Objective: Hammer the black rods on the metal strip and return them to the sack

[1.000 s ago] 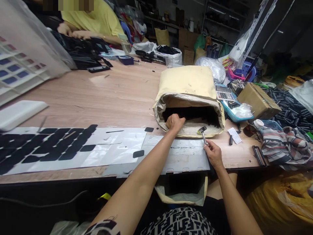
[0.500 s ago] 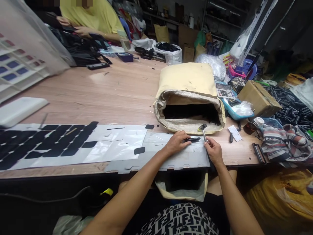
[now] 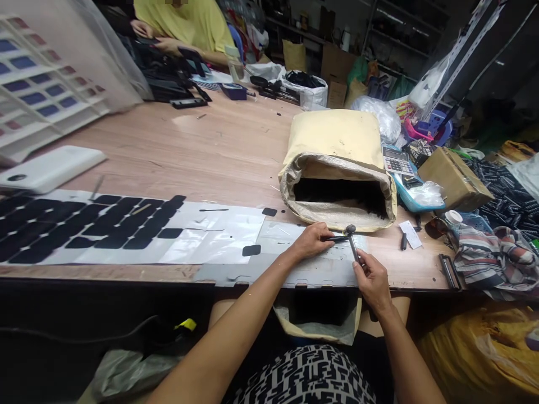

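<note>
My right hand (image 3: 373, 279) is closed round the handle of a small hammer (image 3: 352, 245), whose head is over the end of a slim black piece. That slim black piece (image 3: 337, 238) is pinched in the fingers of my left hand (image 3: 312, 241), low over a grey sheet (image 3: 278, 270) at the table's front edge; its exact kind I cannot make out. Just beyond both hands lies a cream sack (image 3: 334, 134), its rolled mouth facing me and dark inside. Several black rounded pads (image 3: 143, 221) are laid in rows on white paper (image 3: 210, 241) to the left.
A second open sack (image 3: 318, 320) hangs below the table edge at my lap. On the right are a calculator (image 3: 397, 161), a cardboard box (image 3: 457, 177) and a striped cloth (image 3: 492, 255). A white crate (image 3: 50, 90) stands far left. Across the table sits a person in yellow (image 3: 185, 25).
The hammer head has come down onto or close above the black piece, and my right hand sits slightly lower. The whole view has shifted, so the table's things appear further right.
</note>
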`<state>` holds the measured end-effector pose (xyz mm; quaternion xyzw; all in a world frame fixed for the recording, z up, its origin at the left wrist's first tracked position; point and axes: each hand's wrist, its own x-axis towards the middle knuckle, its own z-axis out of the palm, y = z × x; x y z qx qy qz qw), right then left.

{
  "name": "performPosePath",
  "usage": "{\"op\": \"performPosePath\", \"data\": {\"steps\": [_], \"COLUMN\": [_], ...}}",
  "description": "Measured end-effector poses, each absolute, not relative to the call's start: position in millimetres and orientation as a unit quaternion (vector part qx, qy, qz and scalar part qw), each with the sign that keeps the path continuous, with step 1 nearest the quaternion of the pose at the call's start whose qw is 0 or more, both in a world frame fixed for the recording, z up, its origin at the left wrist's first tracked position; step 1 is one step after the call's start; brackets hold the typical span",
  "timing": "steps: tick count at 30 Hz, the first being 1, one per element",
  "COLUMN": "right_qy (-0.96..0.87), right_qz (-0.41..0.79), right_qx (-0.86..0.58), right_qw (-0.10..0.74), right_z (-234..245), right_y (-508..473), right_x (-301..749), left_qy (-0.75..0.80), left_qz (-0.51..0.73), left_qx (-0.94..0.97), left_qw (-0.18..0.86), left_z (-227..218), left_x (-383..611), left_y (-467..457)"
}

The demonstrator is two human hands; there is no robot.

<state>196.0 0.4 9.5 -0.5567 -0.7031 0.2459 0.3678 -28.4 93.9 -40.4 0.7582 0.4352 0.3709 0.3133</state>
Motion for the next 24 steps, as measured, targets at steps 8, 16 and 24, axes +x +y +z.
{"op": "performPosePath", "data": {"steps": [8, 16, 24], "right_qy": [-0.712, -0.727, -0.682], "right_qz": [0.238, 0.253, 0.211], "right_qx": [-0.557, -0.537, -0.608], "right_qw": [0.354, 0.345, 0.348], "right_z": [6.1, 7.2, -1.2], "right_y": [-0.2, 0.2, 45.1], "right_x": [192.3, 176.6, 192.8], "left_qy": [0.432, 0.42, 0.435], "left_qz": [0.358, 0.346, 0.362], "left_qx": [0.763, 0.772, 0.76], "left_qw": [0.321, 0.327, 0.32], "left_z": [-35.7, -30.3, -38.6], "left_x": [-29.1, -31.1, -29.3], "left_y": [96.7, 99.9, 99.9]}}
